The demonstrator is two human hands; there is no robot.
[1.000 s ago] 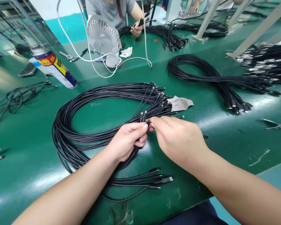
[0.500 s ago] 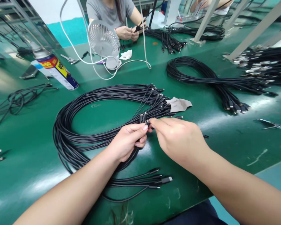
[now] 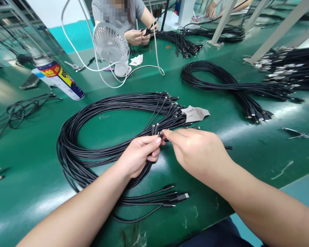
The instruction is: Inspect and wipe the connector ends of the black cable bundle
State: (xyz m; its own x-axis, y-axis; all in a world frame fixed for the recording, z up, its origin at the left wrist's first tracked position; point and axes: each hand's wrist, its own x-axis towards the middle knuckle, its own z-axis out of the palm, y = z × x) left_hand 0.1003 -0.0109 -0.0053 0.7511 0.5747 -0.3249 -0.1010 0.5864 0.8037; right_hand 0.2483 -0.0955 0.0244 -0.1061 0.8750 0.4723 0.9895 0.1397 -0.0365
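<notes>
My left hand (image 3: 143,151) is closed round several black cables, whose small plugs (image 3: 156,129) stick up past the fingers. Close against it is my right hand (image 3: 195,147), its fingers pinched at the plug ends; what lies between those fingertips is hidden. Under and behind both hands a big coil of black cables (image 3: 69,137) lies on the green table. A grey cloth (image 3: 195,114) rests by the coil's plug ends. Nearer to me, loose cable ends with a larger plug (image 3: 182,197) lie below my hands.
A spray can (image 3: 60,77) stands at left, near a white fan (image 3: 110,43) with a white cord. More cable bundles (image 3: 211,75) lie at right, by slanted metal posts (image 3: 280,31). Tweezers (image 3: 295,132) lie at far right. Across the table a co-worker's hands (image 3: 137,37) hold cables.
The whole view has shifted slightly. My two hands keep the same hold at the plugs. At the top right, another person's hand has moved down toward the table.
</notes>
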